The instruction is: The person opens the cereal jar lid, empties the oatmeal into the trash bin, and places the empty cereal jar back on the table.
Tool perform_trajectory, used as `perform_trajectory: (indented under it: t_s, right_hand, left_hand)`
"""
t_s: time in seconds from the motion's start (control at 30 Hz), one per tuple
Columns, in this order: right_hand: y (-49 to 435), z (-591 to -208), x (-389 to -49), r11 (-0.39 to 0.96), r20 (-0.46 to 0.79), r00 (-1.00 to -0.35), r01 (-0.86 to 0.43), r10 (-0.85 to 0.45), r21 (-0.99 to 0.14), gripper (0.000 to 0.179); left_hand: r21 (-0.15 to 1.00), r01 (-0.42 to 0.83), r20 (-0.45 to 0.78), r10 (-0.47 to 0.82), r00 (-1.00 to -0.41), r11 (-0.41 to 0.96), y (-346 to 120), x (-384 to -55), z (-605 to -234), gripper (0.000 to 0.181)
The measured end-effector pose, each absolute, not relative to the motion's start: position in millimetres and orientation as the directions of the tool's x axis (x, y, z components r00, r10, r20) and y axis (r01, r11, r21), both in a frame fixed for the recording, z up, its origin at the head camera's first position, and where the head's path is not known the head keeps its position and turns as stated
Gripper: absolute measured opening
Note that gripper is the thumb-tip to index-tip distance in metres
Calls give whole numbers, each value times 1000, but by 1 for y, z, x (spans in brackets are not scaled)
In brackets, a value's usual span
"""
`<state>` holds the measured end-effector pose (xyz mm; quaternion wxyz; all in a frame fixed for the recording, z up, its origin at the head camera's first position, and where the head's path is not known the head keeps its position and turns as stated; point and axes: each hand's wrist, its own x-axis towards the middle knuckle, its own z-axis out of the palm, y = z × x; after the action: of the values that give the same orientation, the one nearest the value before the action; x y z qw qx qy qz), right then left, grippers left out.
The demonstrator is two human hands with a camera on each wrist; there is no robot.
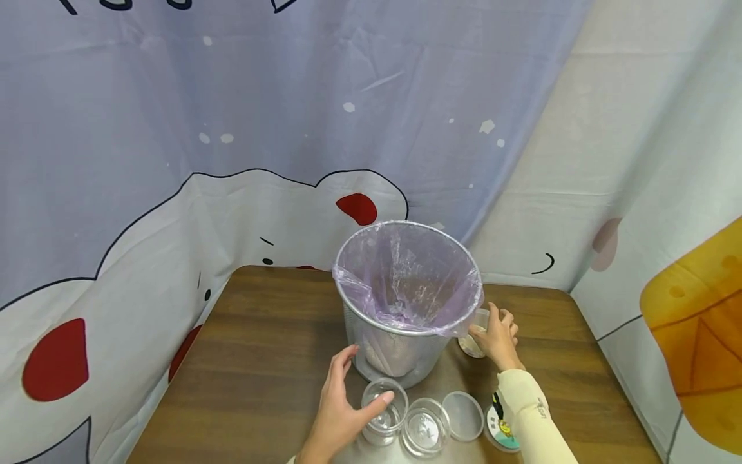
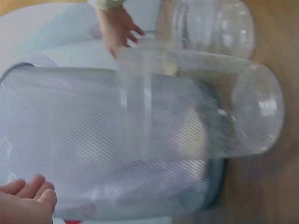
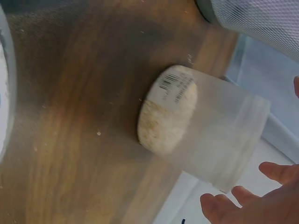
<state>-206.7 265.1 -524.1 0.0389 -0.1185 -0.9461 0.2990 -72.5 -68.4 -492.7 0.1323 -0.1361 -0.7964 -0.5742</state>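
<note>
My left hand (image 1: 341, 412) has its fingers and thumb spread beside a clear plastic jar (image 1: 379, 422), thumb over its rim in the head view. The left wrist view shows the fingers (image 2: 28, 193) apart from that jar (image 2: 210, 105). A second clear jar (image 1: 426, 428) stands to its right. Beyond, my right hand (image 1: 497, 338) reaches over a third jar (image 1: 472, 346), fingers spread around its mouth. This jar (image 3: 205, 126) has a barcode label and beige, crumbly stuff at its bottom. Whether the right fingertips (image 3: 216, 205) touch its rim I cannot tell.
A mesh bin (image 1: 382, 348) with a purple liner bag (image 1: 406, 277) stands between the hands. A translucent lid (image 1: 464, 417) and a printed round lid (image 1: 501, 428) lie at the front right. Printed curtains (image 1: 290, 96) enclose the wooden table (image 1: 261, 361). Crumbs (image 3: 98, 133) dot the wood.
</note>
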Motion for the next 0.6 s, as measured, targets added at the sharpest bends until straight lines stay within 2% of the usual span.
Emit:
perform_trajectory:
  t_s: [0.27,0.47,0.6]
  right_hand:
    - [260,-534,-207,781,5,-971,190,241,-595,90]
    - [261,-541,-206,776,16,-964,205,266,-596,101]
    - [262,-544,-205,774,48,-956,205,290,-600,100]
  left_hand:
    - [867,397,377,124,-918,300,-51,-69,-481,86]
    - [821,498,467,174,-867,278,-31,-62,-479,58]
    - [785,572,535,206,-819,237,-14,-60,-480,48]
